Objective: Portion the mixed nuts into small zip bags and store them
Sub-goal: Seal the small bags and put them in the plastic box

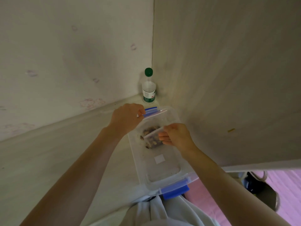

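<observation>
A clear plastic storage box (pixel 164 170) with blue clips lies on the pale table, one end past the table's front edge. My right hand (pixel 176 136) pinches a small zip bag of mixed nuts (pixel 154 138) over the middle of the box. More nuts in clear plastic show in the box under that bag. At the far end of the box, my left hand (pixel 126 117) pinches the top strip of a second clear zip bag (pixel 154 113), whose contents I cannot make out.
A clear bottle with a green cap (pixel 148 86) stands in the corner behind the box. A tall pale panel (pixel 228 79) walls off the right side. The table (pixel 57 152) stretches to the left. A pink floor and a dark object (pixel 260 193) lie lower right.
</observation>
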